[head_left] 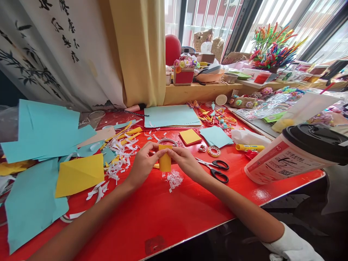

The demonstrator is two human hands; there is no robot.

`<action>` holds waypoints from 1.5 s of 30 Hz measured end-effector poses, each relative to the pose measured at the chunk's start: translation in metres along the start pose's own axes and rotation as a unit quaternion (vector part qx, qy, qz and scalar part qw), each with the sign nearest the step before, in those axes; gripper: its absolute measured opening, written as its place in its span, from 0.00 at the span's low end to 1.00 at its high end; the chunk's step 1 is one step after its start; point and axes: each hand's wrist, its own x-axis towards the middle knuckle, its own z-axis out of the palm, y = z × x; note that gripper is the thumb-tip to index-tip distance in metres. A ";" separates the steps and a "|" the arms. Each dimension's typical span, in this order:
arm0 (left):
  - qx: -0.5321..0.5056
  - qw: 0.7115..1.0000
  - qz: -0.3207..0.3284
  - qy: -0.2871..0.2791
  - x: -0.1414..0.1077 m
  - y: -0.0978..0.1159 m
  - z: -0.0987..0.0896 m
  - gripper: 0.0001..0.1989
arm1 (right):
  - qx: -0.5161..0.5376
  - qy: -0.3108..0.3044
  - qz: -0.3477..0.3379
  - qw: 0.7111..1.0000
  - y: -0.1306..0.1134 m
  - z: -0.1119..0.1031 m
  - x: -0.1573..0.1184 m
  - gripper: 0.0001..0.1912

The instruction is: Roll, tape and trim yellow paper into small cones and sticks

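Note:
Between my two hands I hold a small rolled piece of yellow paper (165, 162) upright over the red table. My left hand (146, 161) pinches its upper left side, thumb in front. On the upper right side, my right hand (185, 159) grips it with thumb and fingers. Fingertips behind the paper are hidden. Just beneath lies a small heap of white paper scraps (174, 180). A roll of tape (167, 140) rests behind my hands. Scissors with black handles (214, 167) lie to the right of my right hand.
Teal paper sheets (40, 134) and a yellow sheet (80, 174) cover the left side, beside white shreds (121, 156). Further back are a teal stack (172, 116) and yellow squares (190, 136). A large paper cup (282, 156) with a black lid stands at the right.

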 end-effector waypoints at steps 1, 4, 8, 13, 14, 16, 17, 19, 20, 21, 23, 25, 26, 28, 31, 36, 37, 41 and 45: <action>0.001 1.000 -0.002 0.001 0.000 0.000 0.000 0.13 | 0.000 0.000 0.000 1.000 0.000 0.000 0.000 0.16; 0.001 1.000 -0.004 0.002 -0.001 -0.001 0.000 0.13 | 0.000 -0.002 -0.001 1.000 0.001 0.000 0.000 0.15; -0.005 1.000 -0.007 0.005 -0.001 -0.002 0.000 0.13 | -0.003 0.001 0.000 1.000 0.002 0.000 0.002 0.14; -0.008 1.000 -0.007 0.008 -0.001 -0.003 0.000 0.13 | 0.009 -0.004 0.005 1.000 0.000 0.001 0.002 0.12; -0.008 1.000 -0.004 0.006 -0.001 -0.002 0.000 0.12 | 0.010 -0.003 0.006 1.000 -0.001 0.002 0.001 0.12; -0.012 1.000 0.006 0.005 -0.002 -0.001 0.000 0.12 | 0.010 0.002 0.010 1.000 -0.003 0.002 0.001 0.13; -0.014 1.000 0.011 0.005 -0.002 -0.001 0.000 0.12 | 0.011 0.004 0.011 1.000 -0.004 0.002 0.001 0.13; -0.017 1.000 0.017 0.008 -0.002 0.000 0.000 0.12 | 0.015 0.004 0.013 1.000 -0.005 0.002 0.000 0.13; -0.016 1.000 0.018 0.011 -0.002 0.000 -0.001 0.12 | 0.017 0.005 0.015 1.000 -0.005 0.002 0.000 0.13; -0.014 1.000 0.019 0.015 -0.003 0.001 -0.001 0.12 | 0.018 0.006 0.016 1.000 -0.005 0.002 0.000 0.13; -0.006 1.000 0.019 0.022 -0.003 0.001 -0.002 0.12 | 0.019 0.010 0.017 1.000 -0.004 0.002 0.000 0.13; 0.002 0.999 0.019 0.028 -0.003 0.001 -0.003 0.12 | 0.021 0.009 0.015 1.000 -0.004 0.002 0.000 0.13; 0.004 0.999 0.020 0.030 -0.003 0.001 -0.003 0.12 | 0.022 0.007 0.013 1.000 -0.003 0.002 0.000 0.13; 0.006 0.999 0.023 0.032 -0.003 0.001 -0.003 0.13 | 0.022 0.005 0.009 1.000 -0.003 0.002 0.000 0.13; 0.009 0.999 0.025 0.032 -0.003 0.000 -0.002 0.13 | 0.020 0.005 0.008 1.000 -0.004 0.002 0.001 0.13; 0.010 0.999 0.021 0.035 -0.002 0.000 -0.001 0.13 | 0.014 0.006 0.014 1.000 -0.004 0.003 0.000 0.13; 0.010 0.999 0.019 0.036 -0.002 0.000 -0.001 0.13 | 0.013 0.007 0.015 1.000 -0.004 0.003 0.000 0.13; 0.014 0.999 0.017 0.037 -0.002 0.000 0.000 0.13 | 0.013 0.006 0.016 1.000 -0.004 0.002 -0.001 0.13; 0.022 0.999 0.012 0.034 -0.003 0.000 -0.001 0.14 | 0.020 -0.002 0.015 1.000 -0.004 0.003 -0.001 0.13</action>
